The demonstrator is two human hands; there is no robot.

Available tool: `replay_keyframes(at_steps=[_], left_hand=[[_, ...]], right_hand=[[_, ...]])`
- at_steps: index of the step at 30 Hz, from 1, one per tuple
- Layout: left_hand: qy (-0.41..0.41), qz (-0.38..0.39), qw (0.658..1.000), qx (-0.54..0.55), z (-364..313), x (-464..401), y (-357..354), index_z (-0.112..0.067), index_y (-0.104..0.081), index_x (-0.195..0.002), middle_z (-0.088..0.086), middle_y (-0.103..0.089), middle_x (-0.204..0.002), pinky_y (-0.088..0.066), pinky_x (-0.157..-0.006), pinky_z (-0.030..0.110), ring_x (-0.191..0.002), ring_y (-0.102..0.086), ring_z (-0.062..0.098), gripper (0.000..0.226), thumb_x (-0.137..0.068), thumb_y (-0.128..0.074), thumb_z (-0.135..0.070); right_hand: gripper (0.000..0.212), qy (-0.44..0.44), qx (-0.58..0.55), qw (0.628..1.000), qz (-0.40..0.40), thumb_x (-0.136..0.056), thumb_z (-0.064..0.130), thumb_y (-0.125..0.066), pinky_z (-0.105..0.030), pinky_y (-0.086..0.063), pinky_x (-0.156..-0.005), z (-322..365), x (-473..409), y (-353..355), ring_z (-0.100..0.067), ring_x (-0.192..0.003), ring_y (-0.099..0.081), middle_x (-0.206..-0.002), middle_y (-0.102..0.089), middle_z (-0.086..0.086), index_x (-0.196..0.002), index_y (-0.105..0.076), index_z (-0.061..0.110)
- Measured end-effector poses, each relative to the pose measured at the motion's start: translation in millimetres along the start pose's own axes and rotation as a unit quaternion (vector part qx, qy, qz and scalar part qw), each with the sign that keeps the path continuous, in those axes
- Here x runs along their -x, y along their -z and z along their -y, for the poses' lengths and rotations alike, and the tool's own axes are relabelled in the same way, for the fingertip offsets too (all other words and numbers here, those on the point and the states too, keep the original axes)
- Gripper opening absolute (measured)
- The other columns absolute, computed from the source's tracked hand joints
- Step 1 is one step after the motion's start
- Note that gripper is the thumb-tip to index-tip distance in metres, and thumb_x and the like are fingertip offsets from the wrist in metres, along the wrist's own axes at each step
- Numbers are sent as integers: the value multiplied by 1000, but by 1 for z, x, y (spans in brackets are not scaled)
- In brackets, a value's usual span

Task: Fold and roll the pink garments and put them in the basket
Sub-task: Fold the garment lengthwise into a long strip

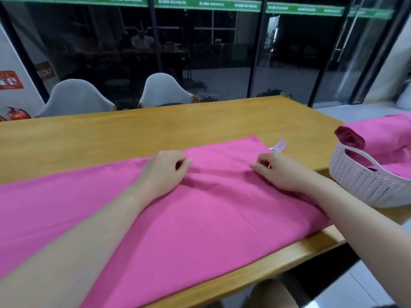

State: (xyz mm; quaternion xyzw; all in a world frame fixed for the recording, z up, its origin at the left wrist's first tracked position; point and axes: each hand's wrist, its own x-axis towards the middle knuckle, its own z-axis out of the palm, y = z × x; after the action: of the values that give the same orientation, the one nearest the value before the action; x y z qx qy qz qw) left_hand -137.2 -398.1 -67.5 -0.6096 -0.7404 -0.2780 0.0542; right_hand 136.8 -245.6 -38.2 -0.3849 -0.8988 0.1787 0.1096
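Observation:
A long pink garment lies flat across the wooden table, folded into a wide strip. My left hand rests on it near its middle, fingers curled and pinching the cloth. My right hand lies on the cloth further right, fingers bent and gripping a small fold. A white label sticks out at the garment's far right corner. A white perforated basket stands at the table's right end, holding rolled pink garments.
Two white chairs stand behind the far side of the table. Dark glass walls run along the back. A red fire extinguisher sits at the far left. The table's near edge runs diagonally at the lower right.

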Motion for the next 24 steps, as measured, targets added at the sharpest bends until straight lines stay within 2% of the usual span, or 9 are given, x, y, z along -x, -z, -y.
replay_keyframes(at_steps=[3,4,6,8,10,13,18,21,24], left_hand=[[-34,30,999,25,6,2,-2,-23,-62,-90,-10,-60,-85,-50,-77,37,-80,-56,11,7,-96,-63,-26],[-43,40,998,30,7,2,-2,-23,-65,-103,-11,-60,-94,-50,-83,33,-86,-56,8,7,-96,-64,-23],[-69,56,996,21,10,2,-2,-23,-65,-124,-10,-59,-110,-44,-93,28,-100,-53,9,26,-98,-62,-24],[-88,62,994,-9,10,2,-1,-23,-64,-130,-11,-61,-117,-40,-97,32,-107,-50,13,31,-99,-61,-26],[-98,54,993,-31,11,1,1,-26,-65,-128,-15,-60,-112,-39,-95,36,-107,-50,14,30,-98,-62,-28],[-125,33,991,-45,9,0,3,-27,-68,-116,-17,-55,-99,-38,-90,35,-98,-47,12,23,-93,-68,-26],[-145,14,987,-65,8,0,3,-24,-66,-93,-10,-55,-92,-40,-82,38,-90,-48,16,5,-91,-69,-27],[-134,-14,988,-71,8,1,1,-26,-58,-88,-11,-54,-88,-40,-78,37,-86,-50,17,11,-92,-66,-31],[-106,-51,989,-95,4,-1,0,-24,-58,-89,-8,-59,-86,-41,-75,39,-84,-53,20,9,-94,-64,-30]], right_hand=[[38,-28,-26,999,-3,-103,42,-53,-34,-39,-68,-2,-11,7,-23,-78,-59,-82,-65,-7,-90,-68,9],[35,-27,-16,999,8,-101,43,-58,-32,-40,-65,-3,-12,9,-19,-76,-59,-82,-64,-3,-90,-69,12],[30,-20,-1,999,49,-94,46,-67,-24,-40,-61,-3,-10,10,-10,-71,-56,-79,-62,4,-88,-68,16],[30,-6,-5,997,76,-91,46,-71,-26,-42,-64,-2,-6,6,-10,-70,-54,-78,-61,5,-83,-64,18],[27,18,-13,998,66,-90,43,-74,-32,-47,-72,-2,0,0,-13,-74,-56,-79,-62,7,-82,-62,20],[22,31,-18,999,30,-87,45,-75,-36,-52,-80,-4,10,-4,-9,-79,-60,-84,-65,10,-85,-64,26],[31,31,-16,999,40,-80,58,-76,-26,-48,-75,-7,25,7,-3,-81,-59,-87,-66,13,-91,-68,30],[14,50,-26,998,24,-89,39,-74,-29,-43,-68,-11,27,14,-3,-70,-56,-76,-67,10,-82,-70,27],[23,44,-80,995,-47,-97,26,-67,-27,-34,-72,-16,18,19,-10,-65,-56,-68,-66,4,-75,-70,21]])
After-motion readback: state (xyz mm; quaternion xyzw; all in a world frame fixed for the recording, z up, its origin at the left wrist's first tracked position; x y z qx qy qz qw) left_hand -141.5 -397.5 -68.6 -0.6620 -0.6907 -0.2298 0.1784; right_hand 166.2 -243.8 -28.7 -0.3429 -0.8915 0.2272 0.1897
